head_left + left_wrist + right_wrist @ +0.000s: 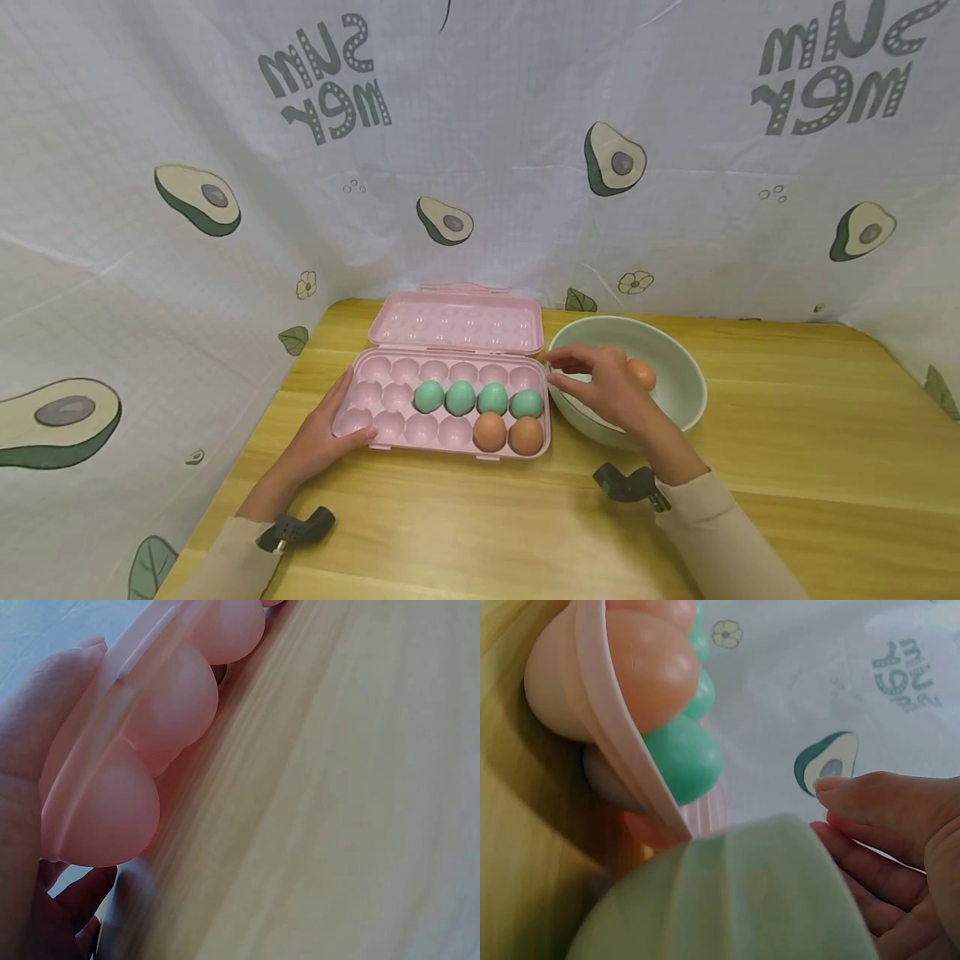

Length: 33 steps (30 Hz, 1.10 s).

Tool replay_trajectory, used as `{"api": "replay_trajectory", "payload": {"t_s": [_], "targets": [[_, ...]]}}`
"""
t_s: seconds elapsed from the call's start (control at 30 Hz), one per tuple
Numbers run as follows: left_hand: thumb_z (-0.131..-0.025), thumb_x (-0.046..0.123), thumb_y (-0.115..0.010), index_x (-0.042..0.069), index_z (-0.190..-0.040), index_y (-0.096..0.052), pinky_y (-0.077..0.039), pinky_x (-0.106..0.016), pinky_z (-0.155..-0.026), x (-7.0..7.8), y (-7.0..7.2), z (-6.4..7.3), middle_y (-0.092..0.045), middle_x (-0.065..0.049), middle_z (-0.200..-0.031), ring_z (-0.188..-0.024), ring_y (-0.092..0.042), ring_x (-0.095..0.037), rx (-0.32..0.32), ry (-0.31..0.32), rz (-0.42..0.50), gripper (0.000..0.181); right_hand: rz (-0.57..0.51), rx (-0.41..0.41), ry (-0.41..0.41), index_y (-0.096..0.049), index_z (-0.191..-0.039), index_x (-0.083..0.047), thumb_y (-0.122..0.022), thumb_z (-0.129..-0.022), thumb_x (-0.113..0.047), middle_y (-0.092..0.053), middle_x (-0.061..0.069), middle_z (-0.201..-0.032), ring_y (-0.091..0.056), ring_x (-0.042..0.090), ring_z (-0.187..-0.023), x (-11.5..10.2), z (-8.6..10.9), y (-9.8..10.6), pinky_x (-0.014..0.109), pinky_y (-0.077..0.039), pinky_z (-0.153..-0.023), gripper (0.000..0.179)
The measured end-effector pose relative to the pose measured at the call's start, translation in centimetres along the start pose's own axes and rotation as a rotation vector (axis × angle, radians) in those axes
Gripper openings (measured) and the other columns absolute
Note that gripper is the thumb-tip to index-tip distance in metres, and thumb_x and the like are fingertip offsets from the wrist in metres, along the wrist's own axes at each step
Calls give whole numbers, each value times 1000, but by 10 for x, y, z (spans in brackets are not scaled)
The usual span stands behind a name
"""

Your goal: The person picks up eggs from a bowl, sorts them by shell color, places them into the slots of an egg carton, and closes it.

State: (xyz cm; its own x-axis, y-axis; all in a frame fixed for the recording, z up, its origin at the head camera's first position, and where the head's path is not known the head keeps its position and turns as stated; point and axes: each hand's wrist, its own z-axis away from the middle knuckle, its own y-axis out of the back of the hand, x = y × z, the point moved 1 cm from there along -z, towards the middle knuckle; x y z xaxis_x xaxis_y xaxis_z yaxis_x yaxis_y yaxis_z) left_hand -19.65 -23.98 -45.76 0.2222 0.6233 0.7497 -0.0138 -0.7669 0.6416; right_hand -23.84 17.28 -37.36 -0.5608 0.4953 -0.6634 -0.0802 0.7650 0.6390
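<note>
A pink plastic egg carton [422, 429] lies with its lid [457, 323] folded back. Several green eggs [461, 398] fill part of its middle row, and two brown eggs [490, 432] sit in the front row at the right. My left hand [320, 433] grips the carton's left end, thumb on the front rim and fingers around the side; the left wrist view shows the thumb [45, 712] along the edge. Over the left rim of a pale green bowl [684, 379] hovers my right hand [609, 385], fingers loosely bent, nothing between them. Brown eggs [642, 374] lie in the bowl, partly hidden by that hand.
The wooden table [787, 433] carries the carton and, close to its right, the bowl. A white sheet [510, 125] printed with avocados hangs behind and at the left. Dark wrist cameras [300, 529] are strapped on both wrists.
</note>
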Motion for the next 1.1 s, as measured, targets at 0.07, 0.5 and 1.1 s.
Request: {"api": "replay_trajectory", "payload": {"t_s": [0.07, 0.5, 1.1], "targets": [[-79, 38, -76, 13, -156, -13, -20, -60, -112, 0, 0, 0, -17, -15, -159, -142, -21, -40, -1, 2, -2, 103, 23, 9, -18, -69, -108, 3, -73, -84, -5, -71, 15, -103, -70, 29, -92, 3, 1, 2, 39, -56, -82, 25], [-78, 38, -77, 12, -156, -12, -20, -60, -111, 1, 0, 0, -17, -15, -159, -143, -21, -40, -2, 1, 3, 104, 79, 79, -117, -68, -109, 2, -74, -83, -5, -71, 15, -103, -69, 31, -92, 20, 3, 20, 38, -56, -80, 27], [-78, 38, -77, 13, -156, -13, -21, -60, -111, 0, 0, 0, -18, -15, -159, -142, -21, -40, -1, -13, 9, 104, 145, 109, -187, -63, -117, 6, -72, -85, -6, -67, 24, -107, -67, 37, -96, 37, 9, 34, 44, -54, -82, 35]]}}
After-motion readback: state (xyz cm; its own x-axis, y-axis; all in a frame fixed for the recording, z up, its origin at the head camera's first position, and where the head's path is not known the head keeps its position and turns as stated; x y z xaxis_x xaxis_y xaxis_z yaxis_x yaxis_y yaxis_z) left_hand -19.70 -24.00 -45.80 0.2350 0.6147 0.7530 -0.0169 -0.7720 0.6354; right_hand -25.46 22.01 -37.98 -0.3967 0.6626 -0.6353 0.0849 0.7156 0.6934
